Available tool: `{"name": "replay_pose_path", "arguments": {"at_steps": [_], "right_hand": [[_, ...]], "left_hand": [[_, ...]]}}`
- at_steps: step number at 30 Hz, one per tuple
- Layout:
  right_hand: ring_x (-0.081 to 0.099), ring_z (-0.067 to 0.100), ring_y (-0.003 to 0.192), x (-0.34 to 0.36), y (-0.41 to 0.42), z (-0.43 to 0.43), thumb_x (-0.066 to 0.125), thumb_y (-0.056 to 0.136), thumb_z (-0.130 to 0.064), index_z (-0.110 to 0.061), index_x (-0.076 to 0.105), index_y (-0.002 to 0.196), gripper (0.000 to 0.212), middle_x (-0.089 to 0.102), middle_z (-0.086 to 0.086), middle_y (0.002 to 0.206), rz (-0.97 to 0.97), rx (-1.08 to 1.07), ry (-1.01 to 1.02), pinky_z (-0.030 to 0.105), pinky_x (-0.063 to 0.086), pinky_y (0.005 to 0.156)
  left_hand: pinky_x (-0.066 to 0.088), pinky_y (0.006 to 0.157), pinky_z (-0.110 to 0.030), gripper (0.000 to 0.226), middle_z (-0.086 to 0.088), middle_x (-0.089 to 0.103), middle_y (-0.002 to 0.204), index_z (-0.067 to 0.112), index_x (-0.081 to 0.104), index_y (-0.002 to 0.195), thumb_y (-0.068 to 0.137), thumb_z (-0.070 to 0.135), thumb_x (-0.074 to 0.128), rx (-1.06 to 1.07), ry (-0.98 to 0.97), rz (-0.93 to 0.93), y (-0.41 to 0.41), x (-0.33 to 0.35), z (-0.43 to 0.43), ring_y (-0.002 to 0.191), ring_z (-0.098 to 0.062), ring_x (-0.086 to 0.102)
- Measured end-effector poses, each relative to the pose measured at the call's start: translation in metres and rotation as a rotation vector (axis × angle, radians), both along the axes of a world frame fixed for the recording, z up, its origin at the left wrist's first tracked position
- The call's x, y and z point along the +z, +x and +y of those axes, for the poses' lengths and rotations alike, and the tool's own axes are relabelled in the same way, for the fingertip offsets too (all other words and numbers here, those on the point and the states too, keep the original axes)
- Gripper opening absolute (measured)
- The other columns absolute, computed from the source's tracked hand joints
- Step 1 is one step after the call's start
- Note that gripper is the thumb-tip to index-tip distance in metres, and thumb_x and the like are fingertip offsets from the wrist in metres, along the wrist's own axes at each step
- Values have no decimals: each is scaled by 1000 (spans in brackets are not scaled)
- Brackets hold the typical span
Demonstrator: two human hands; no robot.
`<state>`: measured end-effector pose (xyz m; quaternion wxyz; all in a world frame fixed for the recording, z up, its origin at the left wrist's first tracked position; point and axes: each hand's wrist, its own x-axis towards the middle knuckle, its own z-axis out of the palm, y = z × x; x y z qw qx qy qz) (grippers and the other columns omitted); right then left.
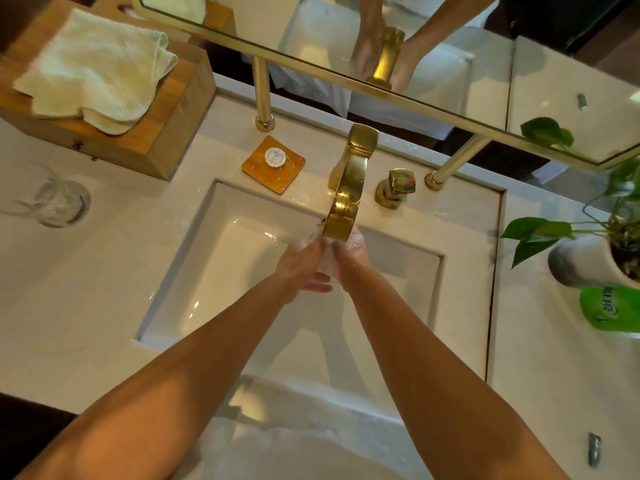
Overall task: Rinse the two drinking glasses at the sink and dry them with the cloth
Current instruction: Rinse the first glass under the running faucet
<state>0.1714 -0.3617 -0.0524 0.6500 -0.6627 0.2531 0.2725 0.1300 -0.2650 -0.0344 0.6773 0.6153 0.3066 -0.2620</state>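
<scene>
A clear drinking glass (327, 261) is held between both my hands under the gold tap spout (343, 199), over the white sink basin (214, 271). My left hand (303, 265) wraps its left side and my right hand (349, 254) grips its right side; the glass is mostly hidden by my fingers and water. A second clear glass (52, 199) stands on the counter at the far left. The pale cloth (97, 67) lies folded on a wooden box (162, 133) at the back left.
A gold tap handle (394, 188) sits right of the spout. An amber coaster with a small round wrapped item (273, 164) lies behind the basin. A potted plant (588, 251) and a green object (613, 306) stand at the right. A gold-framed mirror (415, 64) runs along the back.
</scene>
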Motion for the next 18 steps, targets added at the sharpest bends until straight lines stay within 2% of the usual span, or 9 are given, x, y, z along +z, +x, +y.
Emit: {"name": "replay_pose_path", "arguments": {"at_steps": [3,4,6,8,10,12,14,16,18], "right_hand": [[58,16,79,1,-4,-9,46,106,-26,-18,54,104,11,57,2,95,132,24,9,30,49,67],[60,18,82,1,-7,-10,47,105,-32,-17,54,104,17,58,6,98,161,33,11,30,51,70],[66,30,99,3,-16,-5,48,99,-56,-12,50,126,51,62,17,117,218,20,-43,40,54,83],[66,35,103,5,-24,-2,43,98,-61,-16,45,133,57,64,20,122,233,1,-81,47,53,86],[65,33,100,6,-28,-1,40,102,-54,-19,50,124,42,64,18,116,104,24,-98,46,55,83],[62,35,107,9,-26,-2,39,101,-55,-27,48,120,34,60,16,120,-39,113,-118,52,54,90],[63,35,105,19,-24,-2,41,98,-59,-25,49,120,41,61,17,117,-90,210,-131,54,53,92],[65,32,103,14,-20,-2,42,89,-71,-21,54,123,62,64,15,115,-78,255,-175,53,54,93],[66,31,103,17,-18,-1,40,91,-70,-19,56,126,64,66,13,117,-39,292,-268,53,55,91]], "left_hand": [[63,71,-46,55,-19,75,93,4,64,113,100,53,42,-155,56,1,1,-2,-1,76,-31,74],[63,70,-43,57,-18,75,86,3,65,108,102,53,39,-203,46,47,3,0,0,72,-30,73],[61,73,-40,61,-15,74,78,3,66,100,102,54,35,-341,-15,176,10,6,4,67,-27,68],[60,85,-43,67,-15,74,83,1,69,100,101,58,35,-407,-68,280,14,5,9,73,-28,70],[57,92,-47,70,-16,76,95,5,70,107,99,65,33,-324,-116,316,13,0,9,90,-31,73],[57,91,-46,71,-15,76,101,15,70,110,94,72,32,-209,-162,291,10,-6,6,97,-32,73],[57,91,-47,77,-13,75,106,18,72,113,88,78,30,-119,-176,253,10,-11,0,101,-30,72],[56,91,-49,75,-13,75,108,18,71,116,85,75,33,60,-244,266,10,-17,-6,106,-31,69],[57,88,-47,67,-17,73,111,16,69,117,92,67,32,224,-282,266,10,-18,-14,107,-33,67]]}}
